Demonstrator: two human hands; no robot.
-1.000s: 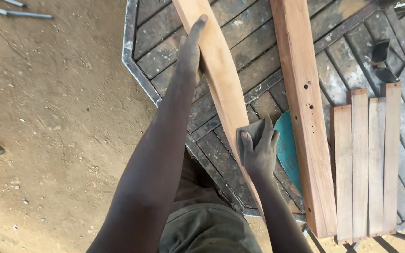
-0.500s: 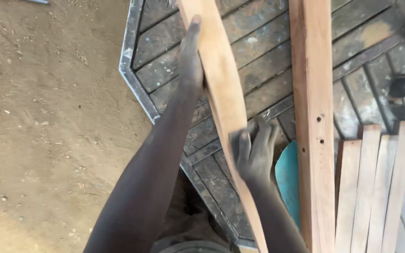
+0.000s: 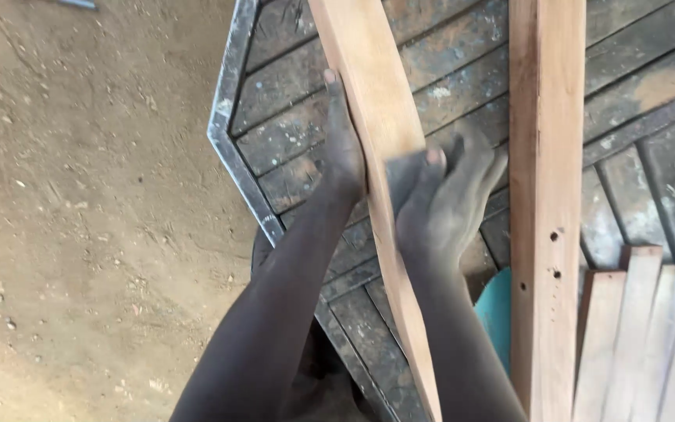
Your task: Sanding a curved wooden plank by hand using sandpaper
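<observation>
Both hands have slid up: left hand (image 3: pixel 344 148) steadies the slanted plank (image 3: pixel 376 125), right hand (image 3: pixel 443 207) presses a sanding pad (image 3: pixel 404 173) on it, above the table (image 3: pixel 291 86).

A long, pale wooden plank (image 3: pixel 376 156) lies slanted across the dark slatted bench, its surface smooth and dusty.

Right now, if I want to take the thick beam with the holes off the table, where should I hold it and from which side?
Probably grip the thick wooden beam across its long edges, above the small holes, coming from its right side. That edge is open there over the slatted table, while the right hand and the slanted plank, steadied by the left hand, crowd its left edge.
</observation>
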